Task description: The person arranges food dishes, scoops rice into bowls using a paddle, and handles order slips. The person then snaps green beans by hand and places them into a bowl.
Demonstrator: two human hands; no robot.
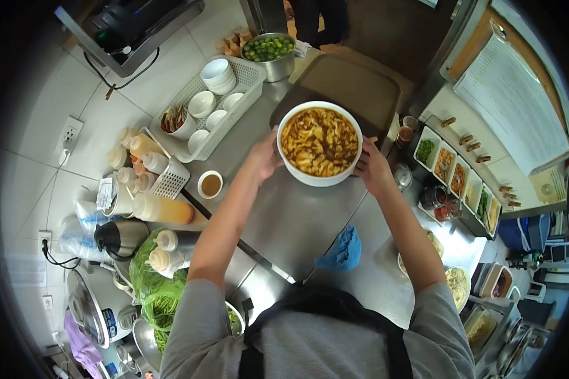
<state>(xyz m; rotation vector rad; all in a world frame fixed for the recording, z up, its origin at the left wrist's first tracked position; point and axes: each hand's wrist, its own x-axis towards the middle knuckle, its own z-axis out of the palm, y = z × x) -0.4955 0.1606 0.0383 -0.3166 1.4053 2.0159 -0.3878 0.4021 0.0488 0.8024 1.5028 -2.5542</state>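
Between my two hands is a large white bowl (pixel 319 144) filled with brown soup and yellowish, egg-like pieces. My left hand (pixel 267 155) grips its left side, fingers partly hidden by the bowl. On the opposite side my right hand (pixel 371 165) is closed against the wall of the bowl. The bowl is over the near edge of a brown tray (pixel 354 79); whether it touches the tray I cannot tell. A small white cup of brown sauce (pixel 210 184) stands left of my left hand. Nearer to me, a crumpled blue cloth (pixel 341 249) lies on the steel counter (pixel 278 218).
A perforated basket (pixel 250 95) holds white bowls at the back left, beside a steel pot of green limes (pixel 269 55). Sauce bottles (pixel 161 208) crowd the left. Topping containers (pixel 446 162) line the right side. A person's legs (pixel 319 22) show beyond the tray.
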